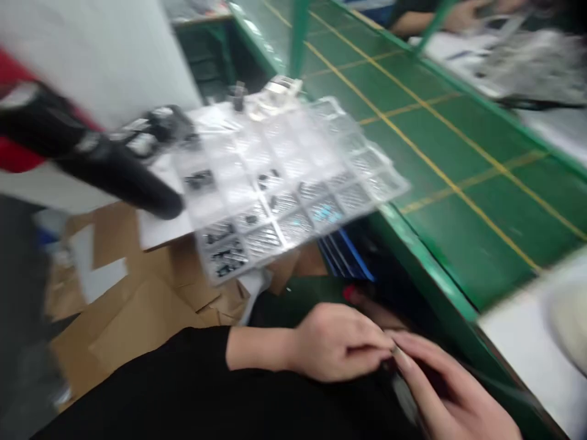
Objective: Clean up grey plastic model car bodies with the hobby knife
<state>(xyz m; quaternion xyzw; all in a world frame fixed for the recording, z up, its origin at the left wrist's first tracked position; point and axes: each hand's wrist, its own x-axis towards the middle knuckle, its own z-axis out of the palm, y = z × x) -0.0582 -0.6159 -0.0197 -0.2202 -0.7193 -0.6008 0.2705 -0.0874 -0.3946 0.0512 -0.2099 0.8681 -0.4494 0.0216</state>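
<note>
My left hand reaches in from the left, thumb and fingertips pressed together in a pinch. My right hand meets it from the lower right, its fingers closed too, and the fingertips of both touch. Whatever sits between them is too small and blurred to name. Both hands are low, over my dark clothing, in front of a clear plastic compartment box. Inside that box several compartments hold small parts, some black and some light blue. Other compartments look pale, their contents smeared by motion.
A black cylindrical tool handle juts in from the left. Flattened brown cardboard lies below the box. Beyond a green metal edge runs a green surface with yellow lines. Another person's hand is at the far upper right.
</note>
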